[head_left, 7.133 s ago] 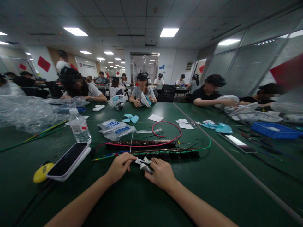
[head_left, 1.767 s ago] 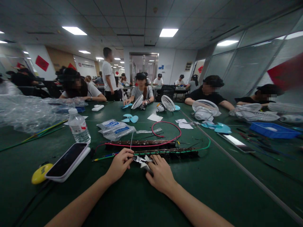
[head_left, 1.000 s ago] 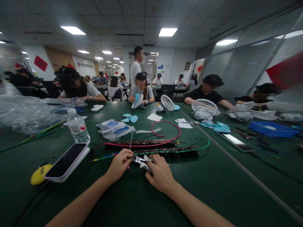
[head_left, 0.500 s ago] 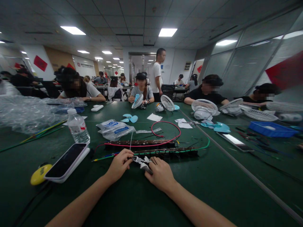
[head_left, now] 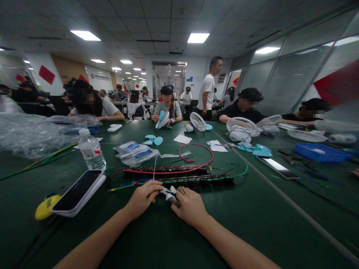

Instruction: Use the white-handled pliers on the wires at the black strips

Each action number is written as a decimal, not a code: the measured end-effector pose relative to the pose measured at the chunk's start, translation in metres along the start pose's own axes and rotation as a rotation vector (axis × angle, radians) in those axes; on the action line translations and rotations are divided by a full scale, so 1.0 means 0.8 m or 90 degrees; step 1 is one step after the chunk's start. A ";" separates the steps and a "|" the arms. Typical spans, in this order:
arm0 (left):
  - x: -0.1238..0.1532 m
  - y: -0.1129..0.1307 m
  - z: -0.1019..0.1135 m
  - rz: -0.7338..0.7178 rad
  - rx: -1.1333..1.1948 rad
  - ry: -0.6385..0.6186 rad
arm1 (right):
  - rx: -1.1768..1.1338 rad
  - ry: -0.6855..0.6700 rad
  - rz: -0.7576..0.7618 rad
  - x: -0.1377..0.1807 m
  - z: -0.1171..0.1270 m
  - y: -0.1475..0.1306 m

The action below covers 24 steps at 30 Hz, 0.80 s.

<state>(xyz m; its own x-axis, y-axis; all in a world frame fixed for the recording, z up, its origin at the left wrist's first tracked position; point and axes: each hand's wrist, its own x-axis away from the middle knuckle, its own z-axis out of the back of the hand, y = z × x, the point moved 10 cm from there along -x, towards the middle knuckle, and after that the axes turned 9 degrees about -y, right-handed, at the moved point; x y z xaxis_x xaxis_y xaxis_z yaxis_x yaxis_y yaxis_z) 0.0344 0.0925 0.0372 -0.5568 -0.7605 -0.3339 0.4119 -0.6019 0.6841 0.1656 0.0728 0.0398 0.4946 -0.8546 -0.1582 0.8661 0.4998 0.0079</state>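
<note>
My right hand (head_left: 192,207) is closed around a small grey-and-white piece (head_left: 172,198), possibly a hand tool; its kind is not clear. Close beside it, my left hand (head_left: 144,198) has its fingers pinched together at the white end of that piece, and what they grip is hidden. A thin white strip (head_left: 155,167) stands up just behind the left fingers. Directly beyond both hands lies a long dark rail (head_left: 210,182) with a green wire (head_left: 241,173) along it. Behind that is a second dark rail (head_left: 168,169), with a red wire (head_left: 213,157) looping over it.
On the left are a phone (head_left: 78,192), a yellow tape measure-like object (head_left: 47,207), a water bottle (head_left: 92,151) and clear plastic wrap (head_left: 36,130). Plastic bags (head_left: 136,154), blue fan blades (head_left: 153,139) and fan parts (head_left: 242,127) lie farther back. Several people sit around.
My left hand has shifted slightly right, its fingers closer to the grey-and-white piece. My right hand stays nearly still. A person standing in the background has moved right.
</note>
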 end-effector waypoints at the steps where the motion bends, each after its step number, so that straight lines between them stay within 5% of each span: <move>1: 0.000 0.000 0.000 -0.002 0.002 0.001 | 0.000 -0.003 0.000 0.000 -0.001 0.000; 24: 0.001 -0.015 0.011 0.048 0.037 0.066 | -0.036 0.040 0.018 0.002 0.018 -0.001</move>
<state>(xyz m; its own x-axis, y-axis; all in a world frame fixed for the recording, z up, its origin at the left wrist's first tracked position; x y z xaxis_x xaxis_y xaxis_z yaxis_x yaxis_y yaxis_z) 0.0227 0.1008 0.0344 -0.4479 -0.8256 -0.3433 0.4048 -0.5295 0.7455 0.1665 0.0687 0.0537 0.5112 -0.8309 -0.2197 0.8458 0.5318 -0.0431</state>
